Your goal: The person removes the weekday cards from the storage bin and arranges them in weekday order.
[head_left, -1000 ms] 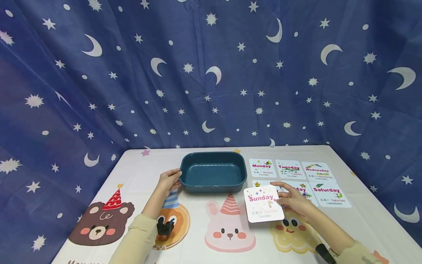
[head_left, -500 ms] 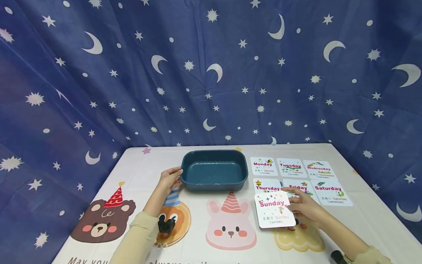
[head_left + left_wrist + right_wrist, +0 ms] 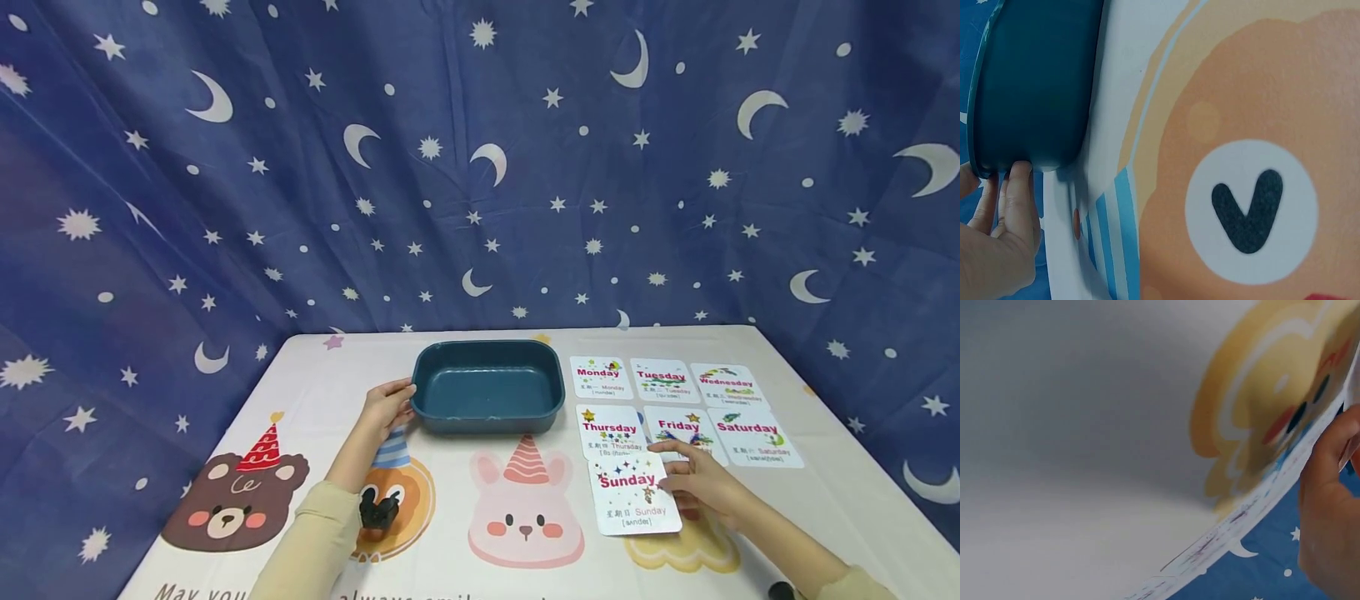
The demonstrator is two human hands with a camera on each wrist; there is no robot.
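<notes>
In the head view my right hand pinches the right edge of a white "Sunday" day-of-the-week card. That card's top edge overlaps the bottom of the "Thursday" card. Only the thumb side of the right hand shows in the right wrist view, where the card appears edge-on. My left hand holds the left end of a dark teal basin. Seen from the left wrist, the thumb lies at the basin's rim and the fingers press its outer wall.
Cards "Monday", "Tuesday" and "Wednesday" lie in the back row. "Friday" and "Saturday" lie in front of them. The cartoon tablecloth ends at a blue star curtain.
The "Sunday" card has moved right and toward the front in my right hand, uncovering most of the "Thursday" card. My left hand stays at the basin.
</notes>
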